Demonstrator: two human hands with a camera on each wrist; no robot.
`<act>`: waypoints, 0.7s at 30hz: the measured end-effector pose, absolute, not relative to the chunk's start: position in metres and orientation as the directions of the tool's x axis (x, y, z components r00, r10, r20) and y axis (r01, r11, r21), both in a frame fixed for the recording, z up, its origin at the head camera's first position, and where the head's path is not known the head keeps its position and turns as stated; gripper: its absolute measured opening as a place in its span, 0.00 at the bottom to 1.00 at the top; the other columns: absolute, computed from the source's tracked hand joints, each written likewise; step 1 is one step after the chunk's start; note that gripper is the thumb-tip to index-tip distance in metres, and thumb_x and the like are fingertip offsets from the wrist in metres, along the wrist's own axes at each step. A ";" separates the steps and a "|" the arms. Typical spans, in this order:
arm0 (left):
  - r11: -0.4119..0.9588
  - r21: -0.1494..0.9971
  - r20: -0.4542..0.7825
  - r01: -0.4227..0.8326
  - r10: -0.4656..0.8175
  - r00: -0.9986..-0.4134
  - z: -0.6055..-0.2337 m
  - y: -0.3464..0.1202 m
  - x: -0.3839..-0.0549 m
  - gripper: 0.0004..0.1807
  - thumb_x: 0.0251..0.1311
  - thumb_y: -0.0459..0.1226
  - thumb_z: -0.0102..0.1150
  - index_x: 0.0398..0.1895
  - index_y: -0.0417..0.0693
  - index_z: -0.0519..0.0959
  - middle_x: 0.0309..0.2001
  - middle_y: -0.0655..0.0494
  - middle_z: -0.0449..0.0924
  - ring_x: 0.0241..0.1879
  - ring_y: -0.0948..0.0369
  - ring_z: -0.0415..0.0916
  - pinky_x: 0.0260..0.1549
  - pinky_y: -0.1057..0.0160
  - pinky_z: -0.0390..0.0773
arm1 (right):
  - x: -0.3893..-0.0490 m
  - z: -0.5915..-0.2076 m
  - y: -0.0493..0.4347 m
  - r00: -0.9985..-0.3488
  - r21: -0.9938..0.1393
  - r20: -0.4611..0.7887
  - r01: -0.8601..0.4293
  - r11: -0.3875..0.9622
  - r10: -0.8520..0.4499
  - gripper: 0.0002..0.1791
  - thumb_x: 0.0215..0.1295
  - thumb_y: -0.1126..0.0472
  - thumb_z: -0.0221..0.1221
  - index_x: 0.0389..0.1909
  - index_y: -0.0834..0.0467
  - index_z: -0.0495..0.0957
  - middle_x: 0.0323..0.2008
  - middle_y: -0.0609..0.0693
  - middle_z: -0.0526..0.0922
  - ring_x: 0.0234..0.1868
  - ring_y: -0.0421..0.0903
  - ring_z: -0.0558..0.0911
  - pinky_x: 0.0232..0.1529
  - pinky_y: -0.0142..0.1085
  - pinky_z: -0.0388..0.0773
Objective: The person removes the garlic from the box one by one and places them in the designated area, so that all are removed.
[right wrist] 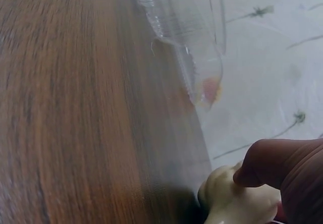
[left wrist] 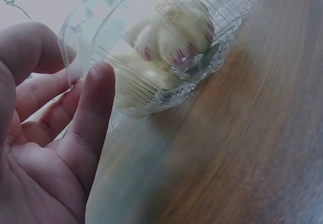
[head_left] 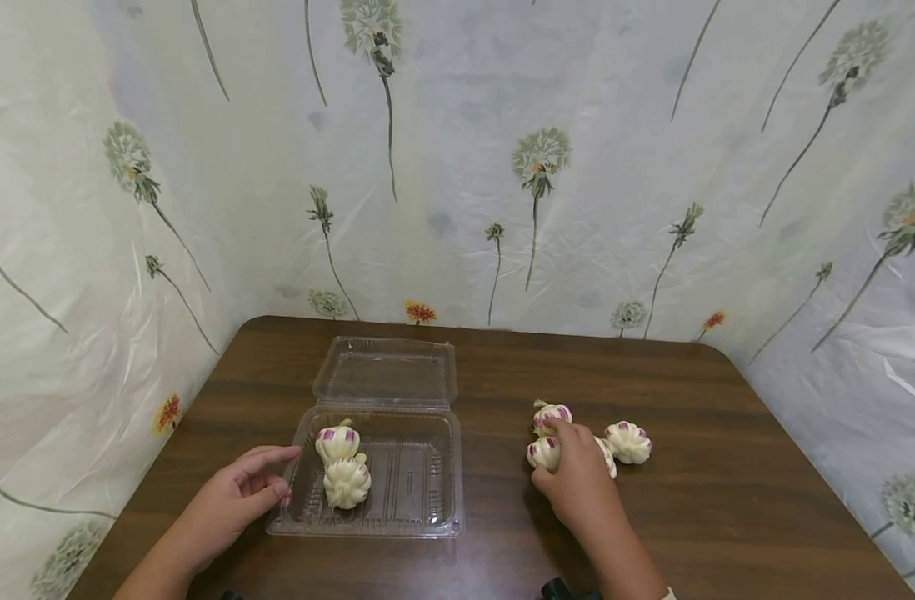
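Observation:
A clear plastic clamshell container [head_left: 450,467] lies with its lid folded back, and two garlic bulbs sit one behind the other in its left part, the nearer garlic bulb [head_left: 347,483] pale and the farther garlic bulb [head_left: 337,443] purple-streaked. At the left rim, my left hand [head_left: 240,493] pinches the container's edge between thumb and fingers. On the right my right hand [head_left: 580,477] reaches down over a loose group of bulbs; its thumb and fingers grip a garlic bulb [right wrist: 237,196]. Part of that group is hidden under the hand.
Purple-streaked garlic bulbs [head_left: 552,415] and another garlic bulb [head_left: 629,442] lie around my right hand on the brown wooden table [head_left: 495,500]. The container's open lid [head_left: 386,372] lies toward the back. A flower-patterned sheet [head_left: 457,167] hangs behind the table and along both sides.

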State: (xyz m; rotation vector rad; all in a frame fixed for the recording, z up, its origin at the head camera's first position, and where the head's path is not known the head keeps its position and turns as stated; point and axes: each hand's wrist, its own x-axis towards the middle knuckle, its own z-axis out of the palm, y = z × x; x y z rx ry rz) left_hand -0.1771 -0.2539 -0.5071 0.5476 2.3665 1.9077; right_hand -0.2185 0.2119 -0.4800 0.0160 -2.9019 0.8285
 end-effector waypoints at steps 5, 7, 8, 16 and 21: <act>0.170 0.957 0.175 0.235 0.310 -0.935 -0.508 -0.254 -0.177 0.25 0.75 0.30 0.58 0.70 0.26 0.69 0.63 0.67 0.75 0.42 0.62 0.84 0.40 0.64 0.87 | -0.219 -0.481 0.212 -0.991 -0.532 0.132 -0.047 0.845 0.028 0.39 0.56 0.64 0.68 0.72 0.58 0.71 0.64 0.67 0.74 0.65 0.64 0.75 0.60 0.59 0.76; 0.169 0.958 0.173 0.233 0.309 -0.935 -0.507 -0.254 -0.177 0.25 0.75 0.30 0.58 0.70 0.26 0.69 0.63 0.67 0.76 0.42 0.62 0.84 0.40 0.64 0.87 | -0.219 -0.481 0.212 -0.990 -0.535 0.140 -0.054 0.843 0.025 0.39 0.55 0.64 0.68 0.71 0.58 0.72 0.64 0.66 0.74 0.65 0.63 0.75 0.60 0.58 0.76; 0.169 0.958 0.171 0.231 0.308 -0.936 -0.507 -0.254 -0.177 0.25 0.75 0.30 0.58 0.70 0.27 0.69 0.63 0.67 0.76 0.42 0.62 0.84 0.40 0.64 0.87 | -0.219 -0.482 0.212 -0.990 -0.534 0.143 -0.059 0.843 0.021 0.39 0.55 0.64 0.68 0.71 0.58 0.72 0.64 0.66 0.75 0.65 0.63 0.76 0.60 0.58 0.76; 0.171 0.959 0.167 0.226 0.304 -0.938 -0.505 -0.254 -0.176 0.25 0.75 0.30 0.58 0.70 0.26 0.70 0.63 0.69 0.76 0.42 0.62 0.84 0.40 0.65 0.86 | -0.218 -0.480 0.210 -0.990 -0.535 0.139 -0.094 0.840 -0.022 0.35 0.58 0.64 0.69 0.70 0.59 0.75 0.66 0.61 0.76 0.68 0.61 0.76 0.64 0.58 0.75; 0.170 0.958 0.171 0.230 0.305 -0.937 -0.505 -0.253 -0.176 0.25 0.75 0.30 0.58 0.70 0.26 0.70 0.63 0.67 0.76 0.42 0.62 0.84 0.40 0.65 0.86 | -0.218 -0.480 0.209 -0.979 -0.542 0.205 -0.124 0.831 -0.013 0.32 0.60 0.61 0.71 0.66 0.57 0.77 0.63 0.61 0.78 0.67 0.60 0.76 0.65 0.57 0.75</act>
